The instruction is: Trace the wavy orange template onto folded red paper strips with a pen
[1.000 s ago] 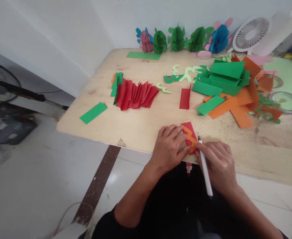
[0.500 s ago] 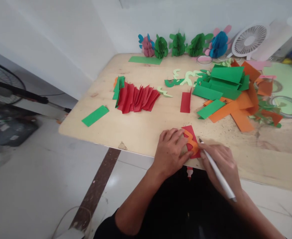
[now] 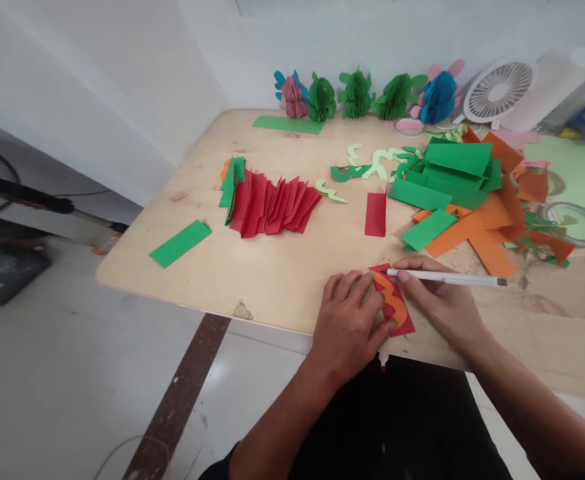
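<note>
Near the table's front edge lies a folded red paper piece (image 3: 406, 325), with an orange wavy paper template (image 3: 391, 298) on top. My left hand (image 3: 352, 313) holds the template down on the red paper from the left, its fingers bent and close together, thumb at the lower end. Pinched in my right hand (image 3: 440, 300) is a white pen (image 3: 452, 276), tilted low with its dark tip at the template's upper end. Part of the template's left side is hidden under my left fingers. Another folded red piece (image 3: 375, 215) stands farther back.
A row of folded red papers (image 3: 272, 207) stands left of centre. Green papers (image 3: 457, 160) and orange papers (image 3: 492, 220) are piled at right. A green strip (image 3: 180, 244) lies left. Paper honeycomb figures (image 3: 356, 95) and a white fan (image 3: 500, 90) line the back.
The pen tip has moved from the template's right side up to its top end, and the pen has swung to nearly level. My left hand stays on the template. The view has shifted slightly.
</note>
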### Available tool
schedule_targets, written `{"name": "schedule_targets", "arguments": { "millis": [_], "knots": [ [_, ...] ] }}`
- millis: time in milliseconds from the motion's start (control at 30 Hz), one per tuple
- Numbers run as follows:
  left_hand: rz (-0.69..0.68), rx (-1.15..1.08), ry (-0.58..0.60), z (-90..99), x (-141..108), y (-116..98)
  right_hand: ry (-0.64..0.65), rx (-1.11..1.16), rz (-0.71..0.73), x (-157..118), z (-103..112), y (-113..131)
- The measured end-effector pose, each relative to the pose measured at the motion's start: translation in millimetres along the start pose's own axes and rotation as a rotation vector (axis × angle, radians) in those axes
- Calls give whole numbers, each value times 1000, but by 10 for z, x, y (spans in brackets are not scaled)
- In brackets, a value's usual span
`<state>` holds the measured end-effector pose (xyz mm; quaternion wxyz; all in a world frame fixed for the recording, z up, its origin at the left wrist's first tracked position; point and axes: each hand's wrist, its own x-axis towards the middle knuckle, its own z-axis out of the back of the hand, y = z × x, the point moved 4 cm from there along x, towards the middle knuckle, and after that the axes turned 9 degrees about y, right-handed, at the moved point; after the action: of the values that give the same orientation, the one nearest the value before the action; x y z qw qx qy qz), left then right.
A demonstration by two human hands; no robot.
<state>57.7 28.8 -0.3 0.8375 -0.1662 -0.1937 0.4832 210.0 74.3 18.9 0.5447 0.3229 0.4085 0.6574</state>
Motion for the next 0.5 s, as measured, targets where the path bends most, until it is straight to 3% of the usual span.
{"name": "schedule_targets", "arguments": {
  "millis": [300,500],
  "knots": [
    [-12,27,-45,16,-2,2,-22,-144,50,22,-76,-56],
    [-6,25,-42,17,1,6,-7,-274,167,-30,-122,10]
  ]
}}
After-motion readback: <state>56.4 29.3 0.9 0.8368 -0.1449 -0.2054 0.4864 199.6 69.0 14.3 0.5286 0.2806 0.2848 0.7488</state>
